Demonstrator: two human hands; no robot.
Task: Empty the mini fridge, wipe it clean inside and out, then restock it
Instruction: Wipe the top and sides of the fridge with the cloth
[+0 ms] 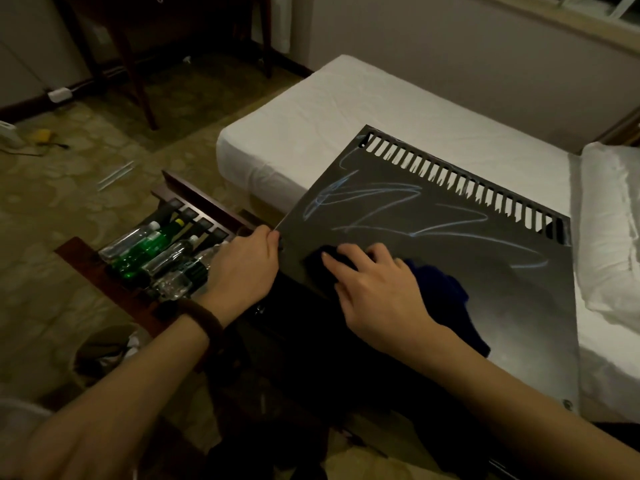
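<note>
Wiping fridge top panel point(450, 271): R hand point(377, 292) flat, pressing blue cloth point(446, 299). L hand point(242, 268) pinches panel corner. Suggest overlapping strokes across chalk scribbles point(398, 216).

A: Pale blue scribbles are seen across the dark grey fridge point(450, 271); the cloth point(446, 299) is navy.

B: At nine o'clock, green and clear bottles point(152, 252). The bed point(346, 109) is white.

Cloth point(446, 299) partly under right hand point(374, 289)
</note>
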